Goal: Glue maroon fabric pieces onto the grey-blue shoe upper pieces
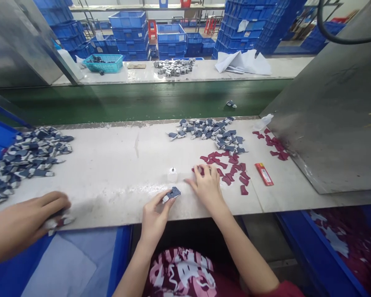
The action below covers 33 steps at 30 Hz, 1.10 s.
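Note:
My left hand [154, 216] pinches a small dark blue and white plastic part [172, 193] between thumb and fingers, above the front of the white worktop. My right hand [207, 185] is over the near left edge of a scatter of dark red plastic pieces [234, 169]. Its thumb points away from the bent fingers, and a dark red piece shows at the fingertips; no firm grip on it is visible. Between and beyond my hands stands a small white round fixture [172, 175] with a dark tip. A heap of blue and white parts [210, 131] lies past the red pieces.
At left, a co-worker's hand [46, 210] holds a blurred part near a large pile of parts [27, 154]. A red packet [264, 174] lies right. Behind runs a green conveyor belt [136, 101] carrying one part [231, 104]. A metal panel [336, 107] bounds the right side.

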Each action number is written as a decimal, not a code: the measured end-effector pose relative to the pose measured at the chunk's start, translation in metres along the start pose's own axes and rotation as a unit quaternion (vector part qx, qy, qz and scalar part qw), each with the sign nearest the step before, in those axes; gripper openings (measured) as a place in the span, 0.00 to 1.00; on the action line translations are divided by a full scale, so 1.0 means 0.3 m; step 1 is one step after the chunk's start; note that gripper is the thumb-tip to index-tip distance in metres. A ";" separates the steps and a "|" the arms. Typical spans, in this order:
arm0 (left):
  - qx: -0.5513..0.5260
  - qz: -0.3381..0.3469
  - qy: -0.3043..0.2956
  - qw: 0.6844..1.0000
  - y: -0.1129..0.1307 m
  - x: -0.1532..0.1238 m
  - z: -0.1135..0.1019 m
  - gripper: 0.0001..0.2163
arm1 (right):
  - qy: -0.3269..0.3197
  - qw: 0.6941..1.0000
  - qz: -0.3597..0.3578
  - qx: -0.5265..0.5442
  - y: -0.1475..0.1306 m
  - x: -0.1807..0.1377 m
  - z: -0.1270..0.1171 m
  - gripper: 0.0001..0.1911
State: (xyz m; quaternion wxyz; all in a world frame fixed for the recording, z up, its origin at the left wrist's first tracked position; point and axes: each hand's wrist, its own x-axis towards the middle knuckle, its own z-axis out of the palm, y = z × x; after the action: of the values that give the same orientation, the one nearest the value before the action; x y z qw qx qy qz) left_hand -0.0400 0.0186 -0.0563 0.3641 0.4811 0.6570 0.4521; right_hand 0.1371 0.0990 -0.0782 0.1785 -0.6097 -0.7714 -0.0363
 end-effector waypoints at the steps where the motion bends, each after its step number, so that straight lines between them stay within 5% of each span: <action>1: -0.003 -0.003 0.002 1.000 -0.003 0.000 0.001 0.13 | -0.002 1.000 -0.026 -0.003 -0.012 -0.034 -0.009 0.29; 6: -0.012 -0.021 0.009 1.000 -0.023 -0.007 -0.011 0.14 | -0.016 0.986 -0.165 0.035 -0.036 -0.226 -0.062 0.40; 9: -0.024 -0.032 0.005 0.999 -0.031 -0.013 -0.010 0.14 | 0.016 0.973 -0.215 0.078 -0.011 -0.300 -0.078 0.28; 12: -0.061 -0.042 -0.011 0.997 -0.029 -0.019 0.004 0.14 | 0.078 0.965 -0.207 0.141 0.015 -0.332 -0.076 0.15; 18: -0.120 -0.069 -0.048 0.989 -0.018 -0.021 0.043 0.15 | 0.106 0.965 -0.157 0.182 0.006 -0.323 -0.055 0.09; 25: -0.142 -0.066 -0.019 0.987 -0.048 -0.013 0.068 0.17 | 0.161 0.956 -0.155 0.191 0.037 -0.387 0.034 0.12; 27: -0.132 -0.053 -0.011 0.990 -0.057 -0.015 0.070 0.17 | 0.147 0.949 -0.162 0.228 0.073 -0.457 0.083 0.13; 33: -0.118 -0.041 -0.004 0.992 -0.056 -0.009 0.071 0.17 | -0.039 0.944 -0.126 0.304 0.128 -0.610 0.214 0.12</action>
State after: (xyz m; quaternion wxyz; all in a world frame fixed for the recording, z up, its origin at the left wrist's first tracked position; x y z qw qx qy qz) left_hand -0.0248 0.0190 -0.0791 0.4395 0.4093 0.6168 0.5088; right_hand 0.1942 -0.0435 -0.2027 0.3194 -0.4255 -0.8224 0.2015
